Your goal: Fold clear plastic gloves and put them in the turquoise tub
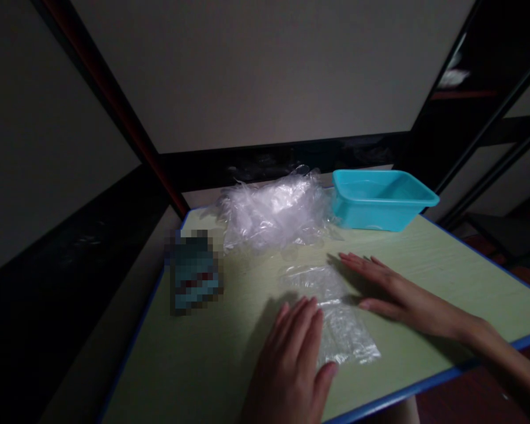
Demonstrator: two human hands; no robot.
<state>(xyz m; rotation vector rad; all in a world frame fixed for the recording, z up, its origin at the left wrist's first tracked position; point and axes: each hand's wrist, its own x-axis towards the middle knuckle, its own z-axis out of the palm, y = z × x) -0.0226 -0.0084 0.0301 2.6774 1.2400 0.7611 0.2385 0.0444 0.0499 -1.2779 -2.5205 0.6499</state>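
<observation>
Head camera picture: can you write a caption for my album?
Two hands flank a flat, clear plastic piece, with crumpled plastic and a turquoise tub behind.

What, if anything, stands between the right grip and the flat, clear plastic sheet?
Nothing visible. The open right grip is beside the right edge of the flat, clear plastic sheet; the turquoise, rectangular plastic tub stands beyond both, out of the way.

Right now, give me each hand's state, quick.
Left hand: open, nothing seen in its grip, beside the folded clear plastic.
Right hand: open, nothing seen in its grip, on the plastic's other side.
</observation>
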